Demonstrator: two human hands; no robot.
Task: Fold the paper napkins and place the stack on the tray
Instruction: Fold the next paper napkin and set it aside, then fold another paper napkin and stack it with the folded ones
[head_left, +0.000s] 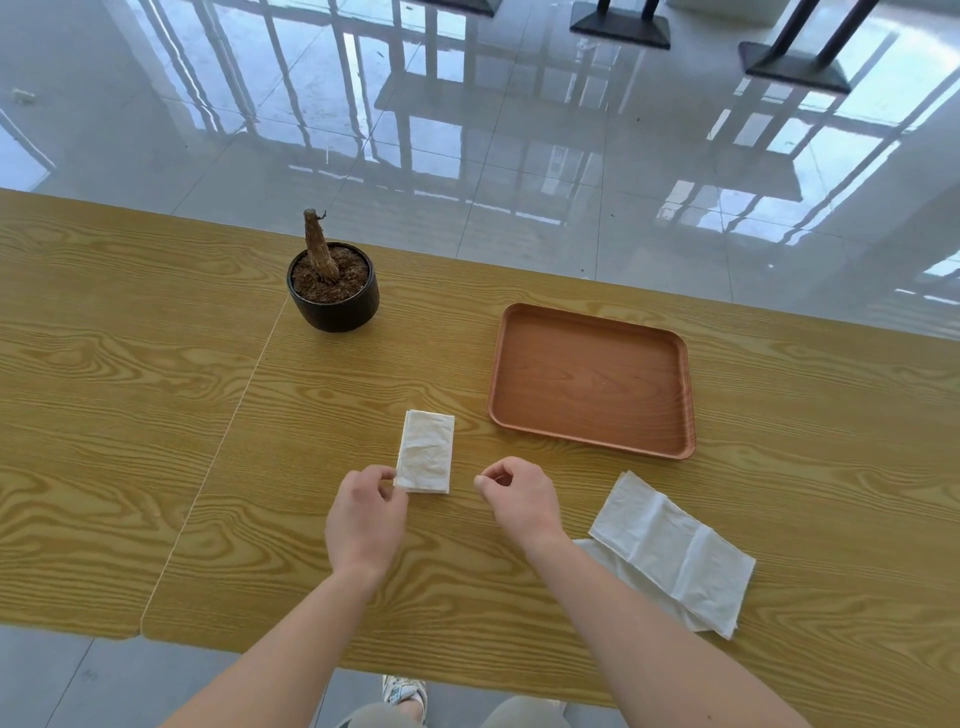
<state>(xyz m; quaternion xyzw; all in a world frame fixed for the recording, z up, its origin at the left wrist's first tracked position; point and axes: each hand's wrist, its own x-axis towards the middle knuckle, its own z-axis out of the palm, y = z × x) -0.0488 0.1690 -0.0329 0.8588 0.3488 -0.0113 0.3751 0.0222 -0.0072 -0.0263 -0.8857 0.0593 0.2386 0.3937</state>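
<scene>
The left hand (366, 514) is pinching the folded napkin (425, 451) at its near corner; the right hand (514, 499), fingers curled, is holding nothing. Likely light, limp, tearable.

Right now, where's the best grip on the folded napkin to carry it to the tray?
Probably the near short edge of the folded napkin, approached from the person's side. It lies flat with its long axis pointing away, so that edge faces both hands, and the left hand pinches its near-left corner. The tray lies just to its right.
</scene>
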